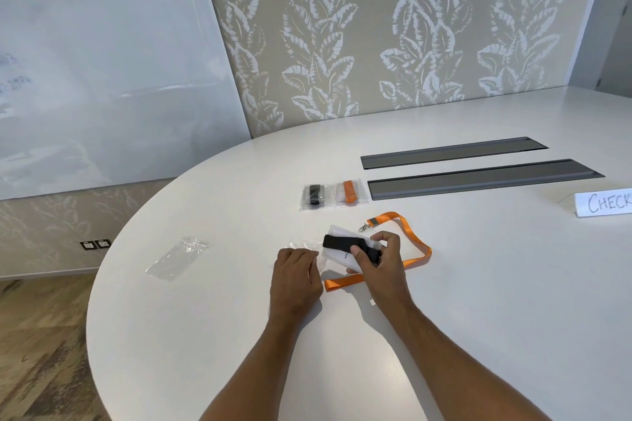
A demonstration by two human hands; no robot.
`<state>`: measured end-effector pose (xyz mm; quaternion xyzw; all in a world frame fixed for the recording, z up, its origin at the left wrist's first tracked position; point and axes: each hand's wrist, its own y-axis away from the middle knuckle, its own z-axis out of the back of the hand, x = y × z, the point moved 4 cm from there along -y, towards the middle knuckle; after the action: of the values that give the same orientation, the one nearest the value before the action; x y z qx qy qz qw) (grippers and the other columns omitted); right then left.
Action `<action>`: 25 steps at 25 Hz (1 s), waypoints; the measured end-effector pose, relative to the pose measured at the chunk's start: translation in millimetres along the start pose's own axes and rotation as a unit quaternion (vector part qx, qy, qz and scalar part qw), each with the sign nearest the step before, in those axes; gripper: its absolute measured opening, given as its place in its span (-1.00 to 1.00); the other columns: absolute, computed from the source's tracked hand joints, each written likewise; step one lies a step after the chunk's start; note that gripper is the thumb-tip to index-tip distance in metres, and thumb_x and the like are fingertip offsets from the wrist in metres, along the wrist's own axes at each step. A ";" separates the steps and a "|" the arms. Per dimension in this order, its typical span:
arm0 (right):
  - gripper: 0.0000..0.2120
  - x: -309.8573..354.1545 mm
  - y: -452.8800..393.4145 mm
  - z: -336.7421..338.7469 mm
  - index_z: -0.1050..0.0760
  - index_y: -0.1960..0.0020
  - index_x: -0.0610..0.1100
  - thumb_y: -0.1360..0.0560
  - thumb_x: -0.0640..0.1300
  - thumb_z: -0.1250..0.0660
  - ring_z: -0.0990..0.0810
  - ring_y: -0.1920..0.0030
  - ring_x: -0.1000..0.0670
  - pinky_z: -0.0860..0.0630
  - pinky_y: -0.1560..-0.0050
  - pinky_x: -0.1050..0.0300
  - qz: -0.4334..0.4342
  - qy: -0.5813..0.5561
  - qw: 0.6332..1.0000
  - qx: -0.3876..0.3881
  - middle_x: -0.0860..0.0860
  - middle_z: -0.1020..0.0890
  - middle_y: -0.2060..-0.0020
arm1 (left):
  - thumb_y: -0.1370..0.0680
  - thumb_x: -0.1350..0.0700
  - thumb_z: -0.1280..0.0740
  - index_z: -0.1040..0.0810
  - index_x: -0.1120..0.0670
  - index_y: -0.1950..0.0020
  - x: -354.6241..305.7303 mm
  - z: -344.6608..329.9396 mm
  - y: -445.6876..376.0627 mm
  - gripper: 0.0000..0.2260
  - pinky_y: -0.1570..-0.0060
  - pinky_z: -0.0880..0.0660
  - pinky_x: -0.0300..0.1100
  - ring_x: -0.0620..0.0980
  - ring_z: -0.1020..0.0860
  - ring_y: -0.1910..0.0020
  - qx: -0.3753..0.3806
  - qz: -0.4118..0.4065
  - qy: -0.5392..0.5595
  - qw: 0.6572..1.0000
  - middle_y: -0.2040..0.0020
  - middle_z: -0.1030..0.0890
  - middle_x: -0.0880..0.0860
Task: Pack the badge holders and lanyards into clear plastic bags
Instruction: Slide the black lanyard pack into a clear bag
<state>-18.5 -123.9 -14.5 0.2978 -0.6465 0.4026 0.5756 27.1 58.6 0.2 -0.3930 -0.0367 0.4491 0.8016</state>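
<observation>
My right hand (378,258) grips a clear badge holder (337,251) with a folded black lanyard (345,243) lying across it, held just above the white table (478,284). My left hand (297,272) pinches the edge of a clear plastic bag (302,244) right beside the holder's left end. An orange lanyard (415,246) with a metal clip lies loose on the table under and behind my right hand. Another empty clear bag (178,258) lies flat to the left.
Two packed bags sit further back, one with a black lanyard (315,196), one with an orange lanyard (350,193). Two long grey cable slots (478,178) run across the table behind them. A folded white sign (605,203) stands at the right edge.
</observation>
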 end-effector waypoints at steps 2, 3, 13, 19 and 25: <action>-0.57 -0.1 0.0 -1.3 -0.24 -0.23 0.09 -0.54 -0.05 -0.44 -0.62 -0.11 -0.04 -0.60 0.19 0.39 0.000 0.002 1.000 0.000 0.03 -0.52 -0.17 | -0.46 0.26 -0.36 -0.69 0.15 -0.05 -2.5 -0.7 -0.2 -0.79 0.00 -0.58 -0.07 0.13 -0.59 0.03 0.014 -0.005 -0.013 1.000 0.04 -0.71 0.05; -0.57 0.0 -0.1 -2.2 -0.23 -0.23 0.09 -0.55 -0.04 -0.44 -0.61 -0.10 -0.04 -0.59 0.20 0.41 0.002 0.010 1.000 0.001 0.03 -0.51 -0.18 | -0.45 0.28 -0.41 -0.68 0.16 -0.09 -3.5 -1.8 0.6 -0.77 -0.02 -0.58 -0.05 0.14 -0.60 -0.01 0.027 -0.006 -0.017 0.999 -0.01 -0.71 0.07; -0.55 2.2 4.0 -10.3 -0.20 -0.23 0.11 -0.55 0.00 -0.44 -0.60 -0.03 0.02 -0.53 0.20 0.47 0.022 0.096 0.993 0.057 0.10 -0.50 -0.12 | -0.56 0.23 -0.38 -0.55 0.07 -0.38 2.8 -7.9 5.9 -0.62 -0.23 -0.52 -0.11 0.05 -0.56 -0.25 0.081 0.057 0.011 0.995 -0.29 -0.61 0.01; -0.58 0.5 6.3 -16.4 -0.21 -0.22 0.13 -0.56 0.00 -0.42 -0.61 0.02 0.03 -0.55 0.15 0.46 0.053 0.118 0.986 0.107 0.09 -0.52 -0.10 | -0.55 0.27 -0.35 -0.52 0.09 -0.41 -0.6 -3.9 5.4 -0.59 -0.06 -0.62 -0.06 0.04 -0.58 -0.17 0.064 0.046 0.029 0.996 -0.26 -0.59 0.00; -0.58 0.6 4.4 -15.1 -0.22 -0.24 0.16 -0.57 -0.01 -0.41 -0.59 -0.01 0.04 -0.47 0.22 0.56 0.058 0.108 0.988 0.095 0.10 -0.52 -0.12 | -0.51 0.32 -0.36 -0.55 0.11 -0.39 -8.8 1.3 7.5 -0.56 0.03 -0.62 -0.08 0.07 -0.59 -0.13 0.058 0.032 0.011 0.998 -0.20 -0.62 0.02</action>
<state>-14.7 -108.7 -14.5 0.2675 -0.5555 0.5247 0.5870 16.2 54.9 -1.3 -0.3520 0.0106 0.4713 0.8086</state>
